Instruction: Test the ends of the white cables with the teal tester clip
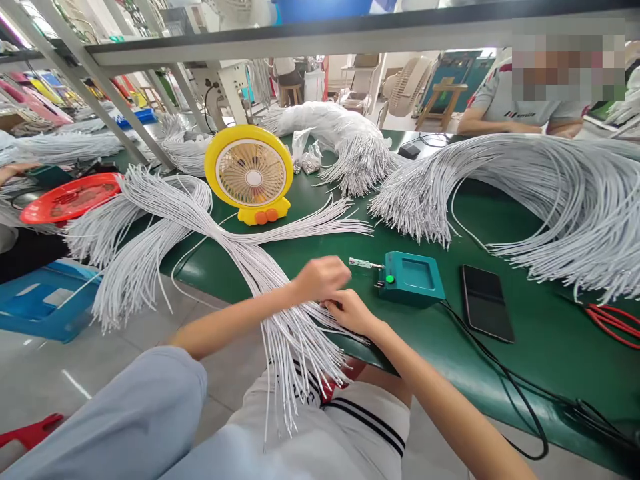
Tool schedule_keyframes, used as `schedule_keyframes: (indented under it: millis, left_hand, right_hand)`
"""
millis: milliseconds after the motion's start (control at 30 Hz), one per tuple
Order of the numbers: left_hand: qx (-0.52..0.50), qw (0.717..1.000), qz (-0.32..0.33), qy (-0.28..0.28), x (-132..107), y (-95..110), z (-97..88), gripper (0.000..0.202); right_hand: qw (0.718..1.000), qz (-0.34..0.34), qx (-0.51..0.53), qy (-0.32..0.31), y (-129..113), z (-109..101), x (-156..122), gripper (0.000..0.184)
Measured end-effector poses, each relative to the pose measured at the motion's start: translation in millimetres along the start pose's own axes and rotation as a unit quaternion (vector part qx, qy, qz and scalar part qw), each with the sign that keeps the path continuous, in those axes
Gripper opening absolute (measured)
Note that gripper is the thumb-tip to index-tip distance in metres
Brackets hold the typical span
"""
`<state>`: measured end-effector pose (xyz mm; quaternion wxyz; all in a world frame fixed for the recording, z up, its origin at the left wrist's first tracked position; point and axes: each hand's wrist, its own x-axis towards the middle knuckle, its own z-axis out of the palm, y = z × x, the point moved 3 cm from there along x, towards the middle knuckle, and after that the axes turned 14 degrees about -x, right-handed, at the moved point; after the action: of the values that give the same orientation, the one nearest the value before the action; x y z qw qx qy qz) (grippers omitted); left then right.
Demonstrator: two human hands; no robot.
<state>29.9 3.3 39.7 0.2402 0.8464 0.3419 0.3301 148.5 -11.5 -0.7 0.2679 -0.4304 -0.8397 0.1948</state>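
My left hand [323, 277] is curled and slightly blurred, just above the right one; whatever its fingers hold is hidden. My right hand [354, 312] is pinched closed at the strands of a bundle of thin white cables [295, 333], and seems to grip one cable. This bundle lies across the table edge, its loose ends hanging over my lap. More ends of white cable [310, 223] fan out to the right on the table. Just right of my hands stands a small teal box [413, 277] with a green button and a pale rod sticking out toward them.
A yellow fan [249, 173] stands behind the cables. Large white cable bundles [420, 193] lie at the back and right. A phone [486, 301], black cord [505, 370] and red cable [613, 323] are rightward; a red tray [75, 200] and blue bin [45, 300] left. A person [530, 100] sits opposite.
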Motion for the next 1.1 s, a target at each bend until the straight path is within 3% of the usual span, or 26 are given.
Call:
schedule_keyframes:
  millis: [33,67,167,300,400,500,600,700,800,867,933,1000,1067,1100]
  left_hand:
    - [0.066,0.990,-0.122,0.015,6,-26,-17.7,0.019]
    - [0.094,0.980,-0.173,0.030,13,-46,-34.3,0.021]
    - [0.128,0.963,-0.234,0.029,27,-91,-67.1,0.015]
    - [0.122,0.959,-0.256,0.027,36,-110,-79.8,0.013]
    - [0.086,0.964,-0.247,0.040,40,-102,-81.0,0.018]
    - [0.018,0.972,-0.234,0.018,39,-76,-72.4,0.029]
    - [-0.120,0.975,-0.184,-0.036,31,-32,-49.6,0.034]
    - [-0.244,0.962,-0.051,-0.112,18,19,-24.4,0.026]
    - [-0.353,0.920,-0.028,-0.168,10,39,-8.7,0.024]
    - [-0.441,0.876,-0.089,-0.174,13,28,-3.4,0.028]
    - [-0.542,0.810,-0.173,-0.141,19,4,0.5,0.036]
    - [-0.623,0.742,-0.237,-0.076,25,-24,4.4,0.039]
    - [-0.652,0.708,-0.273,-0.015,28,-45,9.2,0.038]
    - [-0.648,0.708,-0.282,0.004,28,-52,11.6,0.037]
  right_hand:
    - [0.999,-0.016,0.011,-0.029,-2,1,-1,0.020]
    - [0.997,-0.036,0.024,-0.063,-4,1,-2,0.022]
    - [0.990,-0.062,0.043,-0.122,-6,3,-5,0.027]
    - [0.987,-0.061,0.045,-0.141,-3,6,-6,0.028]
    - [0.986,-0.057,0.050,-0.146,0,9,-6,0.029]
    - [0.986,-0.053,0.060,-0.147,3,11,-7,0.029]
    - [0.986,-0.048,0.072,-0.141,5,13,-8,0.029]
    - [0.989,-0.040,0.080,-0.121,8,15,-8,0.025]
    - [0.991,-0.030,0.095,-0.089,11,16,-7,0.018]
    - [0.992,-0.011,0.110,-0.054,13,15,-5,0.014]
    - [0.992,0.027,0.120,-0.006,17,12,-3,0.019]
    - [0.984,0.091,0.128,0.084,24,6,-2,0.023]
    - [0.955,0.144,0.141,0.219,30,-5,-4,0.022]
    - [0.936,0.153,0.148,0.280,32,-9,-6,0.021]
